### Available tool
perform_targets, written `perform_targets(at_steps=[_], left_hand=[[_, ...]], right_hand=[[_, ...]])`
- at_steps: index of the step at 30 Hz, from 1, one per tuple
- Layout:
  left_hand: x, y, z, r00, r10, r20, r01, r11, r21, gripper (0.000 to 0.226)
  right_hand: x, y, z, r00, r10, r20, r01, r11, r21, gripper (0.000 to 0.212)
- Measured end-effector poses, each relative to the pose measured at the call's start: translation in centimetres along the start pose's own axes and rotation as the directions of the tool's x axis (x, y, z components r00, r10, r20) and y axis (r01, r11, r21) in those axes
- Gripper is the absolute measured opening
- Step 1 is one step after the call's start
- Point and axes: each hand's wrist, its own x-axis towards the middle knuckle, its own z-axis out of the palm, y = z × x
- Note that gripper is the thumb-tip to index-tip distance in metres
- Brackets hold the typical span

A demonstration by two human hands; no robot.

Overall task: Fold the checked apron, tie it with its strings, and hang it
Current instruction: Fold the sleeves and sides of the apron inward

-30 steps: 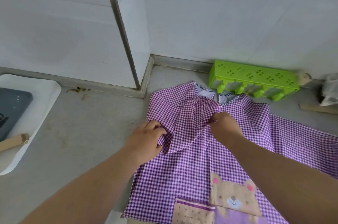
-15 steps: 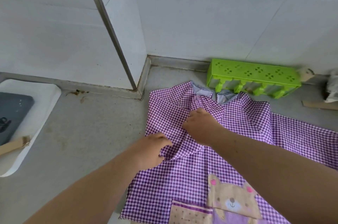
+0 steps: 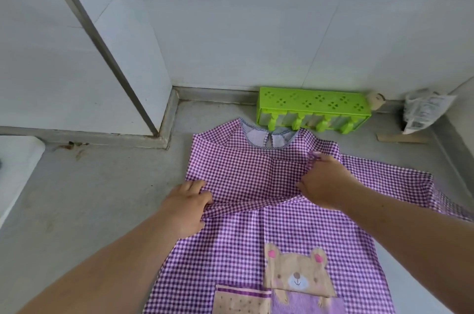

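The purple checked apron [image 3: 256, 180] lies spread on the grey floor [image 3: 89, 198], filling the view from the centre out to 5 o'clock, its neckline [image 3: 269, 138] pointing toward 12 o'clock. A fold of the cloth has been laid across the chest, running between the 2 hands. The left hand [image 3: 188, 207], just left of centre at about 8 o'clock, pinches the left end of that fold, fingers curled over the edge of the fabric. The right hand [image 3: 325, 183], at about 3 o'clock from the centre, is closed on the right end of the fold, with a bunch of checked cloth gathered at its knuckles. Both forearms reach in from the bottom edge. A bear patch [image 3: 297, 272] sits on the apron at 5 o'clock, above a pale purple pocket [image 3: 305, 304], with a tan patch [image 3: 241, 302] just to its left. At 1 o'clock, beyond the neckline, a green plastic rack [image 3: 313, 103] stands against the white wall [image 3: 256, 44]. A crumpled plastic bag [image 3: 425, 108] leans in the corner at 2 o'clock
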Motion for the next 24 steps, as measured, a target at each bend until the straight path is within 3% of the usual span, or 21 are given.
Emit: perform_targets(at_steps=[2, 3, 5, 7, 11, 14, 18, 20, 24], left_hand=[[-0.1, 0.3, -0.2, 1.0, 0.017, -0.012, -0.016, 0.999, 0.038, 0.061], [-0.1, 0.5, -0.2, 0.999, 0.027, -0.022, -0.026, 0.998, 0.056, 0.06], [-0.1, 0.7, -0.2, 0.999, 0.035, -0.038, -0.032, 0.996, 0.078, 0.061], [-0.1, 0.8, -0.3, 1.0, 0.01, -0.022, -0.008, 0.997, 0.08, 0.065], [0.1, 1.3, -0.9, 0.99, -0.117, 0.078, 0.114, 0.993, 0.035, 0.076], [-0.1, 1.7, -1.1, 0.975, -0.189, 0.12, 0.185, 0.982, 0.04, 0.078], [0.1, 2.3, -1.2, 0.956, -0.269, 0.117, 0.264, 0.963, 0.061, 0.086], [0.4, 2.6, -1.1, 0.946, -0.297, 0.128, 0.29, 0.955, 0.065, 0.099], [1.0, 3.2, -1.1, 0.927, -0.342, 0.155, 0.335, 0.94, 0.069, 0.114]], right_hand=[[0.0, 0.2, 1.4, 0.972, 0.233, 0.021, -0.232, 0.954, 0.192, 0.028], [-0.2, 0.1, 2.1, 0.937, 0.345, 0.051, -0.342, 0.879, 0.331, 0.026], [-0.4, -0.2, 3.2, 0.872, 0.482, 0.088, -0.462, 0.748, 0.476, 0.043], [-0.4, -0.3, 4.0, 0.848, 0.526, 0.064, -0.5, 0.755, 0.425, 0.068], [-0.9, -0.2, 5.2, 0.844, 0.527, 0.104, -0.522, 0.759, 0.391, 0.084], [-1.1, -0.3, 5.2, 0.869, 0.486, 0.093, -0.479, 0.779, 0.404, 0.063], [-1.2, -0.5, 4.9, 0.942, 0.316, -0.109, -0.249, 0.881, 0.402, 0.031], [-1.3, -1.1, 4.6, 0.963, 0.266, -0.053, -0.213, 0.864, 0.455, 0.04], [-1.2, -2.2, 6.2, 0.948, 0.279, 0.155, -0.318, 0.786, 0.531, 0.075]])
